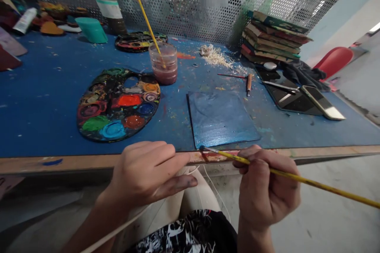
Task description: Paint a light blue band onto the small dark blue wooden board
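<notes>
My right hand (268, 191) is closed around a yellow-handled paintbrush (285, 174), its dark, wet-looking tip at the near-left corner of a square painted panel (221, 120). Streaky blue paint covers the panel, glossy along the near edge. My left hand (148, 170) rests at the table's front edge, left of the panel. Its fingers lie together, loosely bent, with the paint-smudged thumb apart below them. A thin white cable (130, 224) crosses my left forearm and seems to run behind the thumb; whether the hand grips it is unclear. A paint palette (114, 106) with several colours lies beyond that hand.
On the blue table (53, 99) a plastic cup (164, 69) of murky water holds another yellow brush (147, 19). Behind are a second palette (127, 43), a teal cup (92, 31) and wood shavings (216, 56). At right are stacked books (273, 39), a tablet (285, 91) and a phone (322, 102).
</notes>
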The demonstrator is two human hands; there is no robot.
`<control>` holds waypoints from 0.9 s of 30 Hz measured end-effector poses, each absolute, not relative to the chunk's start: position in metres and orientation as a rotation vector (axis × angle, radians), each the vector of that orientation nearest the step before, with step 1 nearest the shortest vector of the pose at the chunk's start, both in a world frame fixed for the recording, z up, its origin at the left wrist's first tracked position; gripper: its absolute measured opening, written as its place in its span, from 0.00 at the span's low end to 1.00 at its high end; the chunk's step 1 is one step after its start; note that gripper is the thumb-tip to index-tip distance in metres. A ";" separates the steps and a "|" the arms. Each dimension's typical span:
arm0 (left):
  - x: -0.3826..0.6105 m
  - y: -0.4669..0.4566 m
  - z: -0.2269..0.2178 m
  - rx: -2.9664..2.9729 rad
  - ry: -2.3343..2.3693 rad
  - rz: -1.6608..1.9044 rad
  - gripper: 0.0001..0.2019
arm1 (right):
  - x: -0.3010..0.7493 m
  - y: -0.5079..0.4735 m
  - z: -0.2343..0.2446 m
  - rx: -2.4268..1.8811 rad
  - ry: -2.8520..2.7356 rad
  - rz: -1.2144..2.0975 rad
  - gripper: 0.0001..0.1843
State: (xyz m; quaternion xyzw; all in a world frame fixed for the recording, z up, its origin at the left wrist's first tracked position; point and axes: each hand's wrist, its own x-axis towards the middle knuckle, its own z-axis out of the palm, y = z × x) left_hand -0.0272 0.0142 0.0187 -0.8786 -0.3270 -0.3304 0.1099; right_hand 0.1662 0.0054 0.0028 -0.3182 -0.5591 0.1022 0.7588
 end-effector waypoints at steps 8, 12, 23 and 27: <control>-0.023 0.015 0.022 -2.556 -0.927 -0.893 0.18 | 0.168 0.006 0.003 -0.734 -1.201 0.215 0.08; -0.023 0.015 0.021 -2.546 -0.920 -0.879 0.17 | 0.170 0.006 0.003 -0.736 -1.157 0.208 0.08; -0.023 0.015 0.019 -2.533 -0.928 -0.874 0.16 | 0.186 0.003 0.001 -0.757 -1.110 0.220 0.09; -0.023 0.015 0.019 -2.534 -0.927 -0.876 0.16 | 0.182 0.002 0.000 -0.666 -1.173 0.264 0.08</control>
